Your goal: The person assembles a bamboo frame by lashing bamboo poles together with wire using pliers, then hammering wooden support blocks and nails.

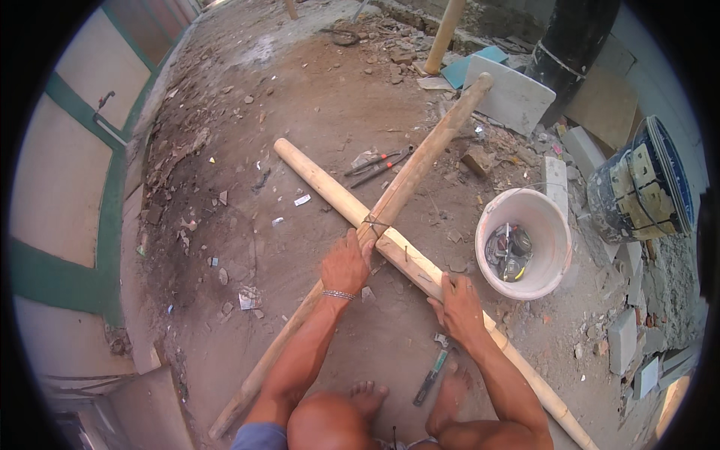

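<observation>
Head view: your poles cross mid-ground (pixel 300 97), between the left edge along the green-framed wall (pixel 110 172) and the right edge along the rubble (pixel 600 330).
Long pole (pixel 435 146): runs far right to near left; your left hand (pixel 345 262) is wrapped on it just below the crossing.
Second pole (pixel 322 184): your right hand (pixel 459 309) curls over it, near side of the crossing; bear down evenly to stop it rolling.
Wire (pixel 373 223): loops the crossing; tightness you cannot tell, so hold the angle fixed and test for slip.
Nails (pixel 406 253): stand proud between your hands; guard your fingers.
Hammer (pixel 431 375): on the ground between your feet, within easy reach.
Pliers (pixel 382 166): beyond the crossing; don't stretch and loosen your grip.
</observation>
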{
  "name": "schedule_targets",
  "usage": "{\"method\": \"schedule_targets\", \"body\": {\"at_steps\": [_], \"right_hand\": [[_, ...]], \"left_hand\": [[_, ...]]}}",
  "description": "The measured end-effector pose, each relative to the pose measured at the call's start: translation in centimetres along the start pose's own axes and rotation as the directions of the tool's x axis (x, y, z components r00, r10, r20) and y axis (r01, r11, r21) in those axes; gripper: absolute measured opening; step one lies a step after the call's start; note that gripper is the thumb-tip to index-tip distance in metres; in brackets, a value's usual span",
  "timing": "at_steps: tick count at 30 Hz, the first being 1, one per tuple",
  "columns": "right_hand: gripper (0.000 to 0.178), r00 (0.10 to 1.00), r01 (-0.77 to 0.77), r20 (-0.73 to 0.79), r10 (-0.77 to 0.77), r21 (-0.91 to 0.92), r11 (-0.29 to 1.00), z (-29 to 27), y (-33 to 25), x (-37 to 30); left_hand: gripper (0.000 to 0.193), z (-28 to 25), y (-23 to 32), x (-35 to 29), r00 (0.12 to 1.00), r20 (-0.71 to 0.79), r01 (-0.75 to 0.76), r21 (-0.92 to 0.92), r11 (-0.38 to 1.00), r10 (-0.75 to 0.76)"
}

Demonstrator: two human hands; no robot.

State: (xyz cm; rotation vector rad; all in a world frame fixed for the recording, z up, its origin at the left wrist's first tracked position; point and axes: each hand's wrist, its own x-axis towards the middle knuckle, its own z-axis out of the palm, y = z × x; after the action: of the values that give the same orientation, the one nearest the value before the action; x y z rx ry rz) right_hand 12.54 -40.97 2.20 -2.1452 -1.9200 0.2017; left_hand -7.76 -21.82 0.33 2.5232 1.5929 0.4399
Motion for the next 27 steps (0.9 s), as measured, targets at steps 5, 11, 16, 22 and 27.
{"method": "schedule_targets", "body": {"at_steps": [5, 11, 16, 22, 27], "right_hand": [[0.067, 0.993, 0.022, -0.116, -0.014, 0.067, 0.997, 0.3, 1.0, -0.3], [0.065, 0.993, 0.014, -0.119, -0.003, 0.09, 0.996, 1.0, 0.0, 0.0], [0.064, 0.991, 0.012, -0.137, 0.004, 0.115, 0.993, 0.9, 0.9, 0.3], [0.065, 0.993, 0.015, -0.121, 0.001, 0.126, 0.992, 0.6, 0.3, 0.8], [0.069, 0.993, -0.007, -0.115, 0.022, 0.125, 0.992, 1.1, 0.8, 0.5]], "left_hand": [[0.055, -0.9, 0.3, 0.9, 0.998, 0.064, 0.0, -0.074, 0.997, 0.004], [0.083, -1.5, 0.0, 0.5, 0.984, 0.116, 0.149, -0.157, 0.976, -0.132], [0.095, -1.0, 2.2, 1.7, 0.948, 0.181, 0.301, -0.236, 0.924, -0.262], [0.09, -0.9, 2.2, 1.4, 0.921, 0.2, 0.376, -0.234, 0.897, -0.335], [0.093, -0.7, 1.8, 0.9, 0.976, 0.072, 0.217, -0.196, 0.956, -0.206]]}}
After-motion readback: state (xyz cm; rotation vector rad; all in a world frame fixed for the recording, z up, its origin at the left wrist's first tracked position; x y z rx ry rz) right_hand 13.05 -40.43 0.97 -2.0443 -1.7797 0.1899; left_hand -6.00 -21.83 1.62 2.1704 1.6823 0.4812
